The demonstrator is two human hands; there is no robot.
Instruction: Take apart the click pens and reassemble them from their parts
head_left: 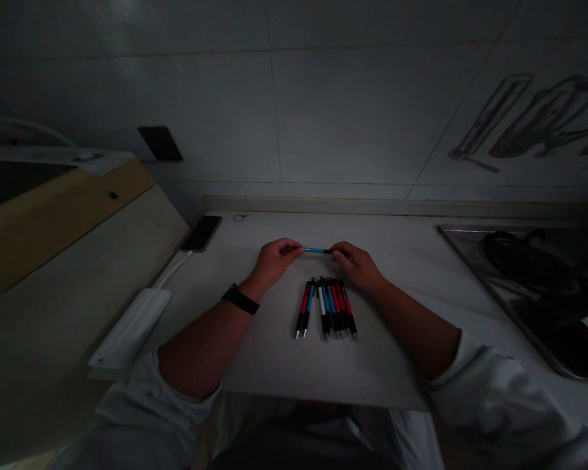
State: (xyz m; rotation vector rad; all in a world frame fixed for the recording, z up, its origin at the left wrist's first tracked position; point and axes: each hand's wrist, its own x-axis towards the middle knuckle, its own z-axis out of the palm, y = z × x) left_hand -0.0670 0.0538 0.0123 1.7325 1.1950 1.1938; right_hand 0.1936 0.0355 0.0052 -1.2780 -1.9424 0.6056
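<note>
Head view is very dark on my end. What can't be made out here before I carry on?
Head view, dim light throughout.
Blue pen: both ends hidden inside the fingers of the left hand and right hand.
Row of pens: packed side by side, too dark for a sure count.
Dark objects in the sink: unlit, cut off by the right edge.

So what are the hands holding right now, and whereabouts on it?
One blue pen, held sideways by its two ends: the left hand pinches the left end and the right hand the right end.
</note>
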